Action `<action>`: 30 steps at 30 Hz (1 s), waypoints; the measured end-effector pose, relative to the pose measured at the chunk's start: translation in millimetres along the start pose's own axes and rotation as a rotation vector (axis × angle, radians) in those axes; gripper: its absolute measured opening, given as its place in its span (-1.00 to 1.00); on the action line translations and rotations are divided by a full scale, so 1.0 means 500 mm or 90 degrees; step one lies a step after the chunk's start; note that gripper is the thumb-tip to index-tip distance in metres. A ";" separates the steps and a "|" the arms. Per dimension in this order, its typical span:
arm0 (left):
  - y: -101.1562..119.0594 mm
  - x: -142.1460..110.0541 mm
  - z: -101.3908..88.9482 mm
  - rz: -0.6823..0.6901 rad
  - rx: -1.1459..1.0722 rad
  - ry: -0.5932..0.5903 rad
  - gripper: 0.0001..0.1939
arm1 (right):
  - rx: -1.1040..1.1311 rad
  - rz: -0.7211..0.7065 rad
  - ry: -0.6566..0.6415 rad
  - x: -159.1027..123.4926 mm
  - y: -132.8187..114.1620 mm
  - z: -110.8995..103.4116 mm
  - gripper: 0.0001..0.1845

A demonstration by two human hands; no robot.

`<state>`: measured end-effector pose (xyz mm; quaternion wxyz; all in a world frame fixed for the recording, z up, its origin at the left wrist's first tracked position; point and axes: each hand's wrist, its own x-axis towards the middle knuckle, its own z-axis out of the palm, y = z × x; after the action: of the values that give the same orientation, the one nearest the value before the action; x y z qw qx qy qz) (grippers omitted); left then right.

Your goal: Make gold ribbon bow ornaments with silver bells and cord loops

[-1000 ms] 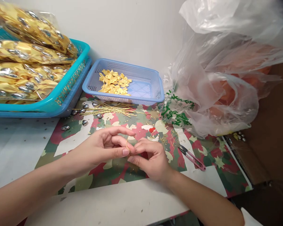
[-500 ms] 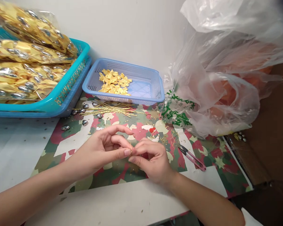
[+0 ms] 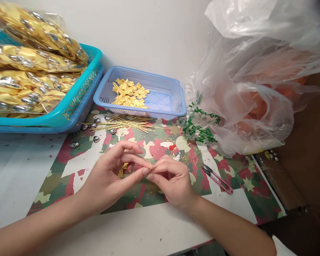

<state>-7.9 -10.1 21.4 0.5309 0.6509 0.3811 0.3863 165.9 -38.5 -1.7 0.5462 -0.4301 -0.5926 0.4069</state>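
My left hand and my right hand meet over the camouflage-patterned table cover, thumb and index finger pinched on both. A thin gold strand shows at the touching fingertips; most of it is hidden. Behind the left fingers a bit of yellow ribbon peeks out, and I cannot tell whether it is joined to the strand. The left hand's upper fingers are curled loosely above the pinch. Beyond the hands lies a bundle of gold twist ties, with several silver beads to its left.
A blue basket with yellow ribbon bows stands at the back. Left is a teal basket of bagged ribbon pieces. Pink-handled thread snips lie right of my hands, before a large plastic bag.
My left hand has turned slightly, and its fingers have shifted left and straightened some. A bit of yellow ribbon now shows behind them. The right hand stays almost in place.
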 end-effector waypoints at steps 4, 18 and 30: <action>-0.006 0.000 0.001 0.031 0.018 0.012 -0.78 | -0.049 -0.019 0.007 0.001 0.009 0.002 -0.84; -0.043 0.008 -0.012 0.038 0.223 -0.026 -0.82 | -0.223 -0.003 -0.043 0.001 0.047 -0.012 -0.84; -0.048 0.005 -0.007 0.022 0.248 -0.049 -0.87 | -0.224 -0.017 -0.072 0.004 0.050 -0.016 -0.82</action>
<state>-12.0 -2.8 -1.8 0.4026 0.7619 0.4169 0.2891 175.3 -29.2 -24.4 0.4334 -0.4875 -0.6902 0.3132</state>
